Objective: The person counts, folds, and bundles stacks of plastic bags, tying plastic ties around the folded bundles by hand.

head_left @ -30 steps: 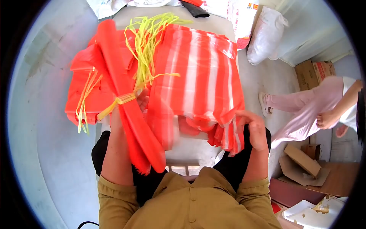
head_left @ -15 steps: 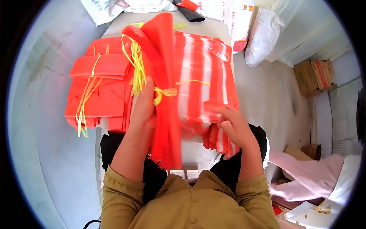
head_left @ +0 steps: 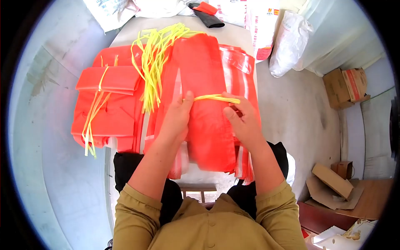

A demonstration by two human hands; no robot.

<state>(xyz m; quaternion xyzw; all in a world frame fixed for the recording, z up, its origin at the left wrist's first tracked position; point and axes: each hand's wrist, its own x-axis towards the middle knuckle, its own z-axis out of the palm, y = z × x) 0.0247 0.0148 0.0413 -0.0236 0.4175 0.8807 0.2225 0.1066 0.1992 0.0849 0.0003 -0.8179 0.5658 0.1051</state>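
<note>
A folded bundle of red plastic bags [head_left: 210, 141] lies in front of me with a yellow plastic strip [head_left: 210, 97] across its middle. My left hand [head_left: 178, 113] is closed on the bundle's left edge, thumb on top and fingers hidden underneath. At the right edge, my right hand [head_left: 245, 121] pinches the strip's loose end between thumb and fingers. Beneath the bundle lie red-and-white striped plastic bags [head_left: 246, 62]. A heap of loose yellow strips [head_left: 152, 71] rests beyond my left hand.
Tied red bundles [head_left: 104, 121] are stacked on the left of the table [head_left: 162, 21]. White printed sacks [head_left: 233, 12] and a black-and-red item [head_left: 208, 16] lie at the far end. Cardboard boxes [head_left: 335, 87] stand on the floor at right.
The bundle was raised on edge in my left hand; now it lies flatter, broad side up. My right hand has moved onto the yellow strip. Another person's pink sleeve has left the lower right.
</note>
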